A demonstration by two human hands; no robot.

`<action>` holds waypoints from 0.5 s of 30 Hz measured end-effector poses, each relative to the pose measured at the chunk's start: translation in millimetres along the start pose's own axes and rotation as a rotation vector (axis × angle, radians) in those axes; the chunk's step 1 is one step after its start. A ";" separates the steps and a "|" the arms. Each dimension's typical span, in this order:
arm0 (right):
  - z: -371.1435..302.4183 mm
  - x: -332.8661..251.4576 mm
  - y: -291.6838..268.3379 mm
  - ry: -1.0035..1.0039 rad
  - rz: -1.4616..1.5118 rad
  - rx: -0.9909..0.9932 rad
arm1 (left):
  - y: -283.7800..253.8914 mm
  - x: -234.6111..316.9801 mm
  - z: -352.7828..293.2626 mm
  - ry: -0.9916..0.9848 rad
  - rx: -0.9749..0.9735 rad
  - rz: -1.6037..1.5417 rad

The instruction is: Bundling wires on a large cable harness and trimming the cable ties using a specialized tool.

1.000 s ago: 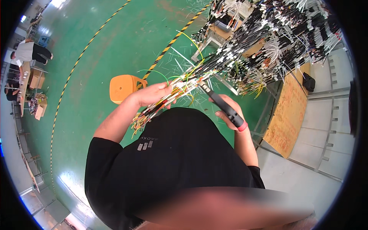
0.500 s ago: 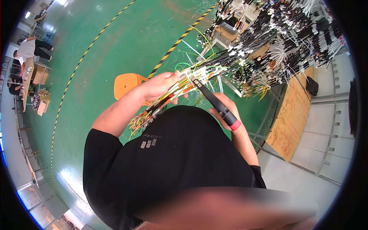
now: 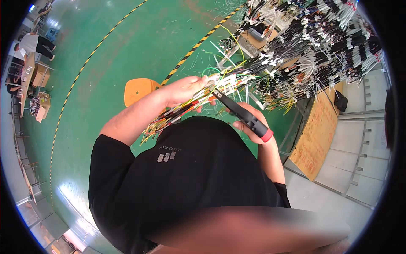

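My left hand (image 3: 186, 89) is closed around a bundle of thin wires (image 3: 167, 122) in yellow, red, white and black. Its loose ends hang toward my left, in front of my black shirt. A black cable tie gun (image 3: 242, 113) with a red end cap is gripped in my right hand (image 3: 258, 113), partly hidden behind the tool. The gun's metal nose meets the bundle just right of my left fingers, among white connectors and ties. Whether a tie sits in the nose is too small to tell.
A large heap of black wire harnesses (image 3: 304, 46) with white connectors covers a stand at the upper right. An orange stool (image 3: 137, 91) stands beyond my left forearm. A wooden board (image 3: 315, 139) is at right. Another person (image 3: 30, 43) stands by a far-left table.
The bundle, both hands and the gun sit slightly farther right in the picture, while the view itself has shifted a little. Both grips look the same.
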State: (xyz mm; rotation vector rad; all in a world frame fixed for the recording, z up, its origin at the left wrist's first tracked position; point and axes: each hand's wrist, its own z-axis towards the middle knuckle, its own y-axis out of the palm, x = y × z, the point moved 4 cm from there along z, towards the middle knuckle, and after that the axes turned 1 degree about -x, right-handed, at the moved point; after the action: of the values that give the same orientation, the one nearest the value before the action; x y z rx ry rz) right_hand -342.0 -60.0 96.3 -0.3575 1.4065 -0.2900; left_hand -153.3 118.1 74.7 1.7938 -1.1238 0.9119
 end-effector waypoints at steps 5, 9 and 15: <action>-7.8 10.4 18.8 0.116 0.253 0.074 | -2.4 5.1 -4.3 0.042 -0.023 -0.056; -13.5 5.9 7.9 0.057 -0.047 0.148 | -16.3 2.9 -1.5 0.070 -0.035 -0.157; -2.1 -10.6 6.8 0.085 -0.308 0.202 | -17.4 3.1 -3.2 0.078 0.002 -0.083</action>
State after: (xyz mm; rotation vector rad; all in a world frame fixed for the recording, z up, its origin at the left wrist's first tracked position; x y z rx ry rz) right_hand -345.7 -49.7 102.8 -0.3985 1.3900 -0.7010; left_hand -136.7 124.6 74.3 1.7773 -0.9924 0.9252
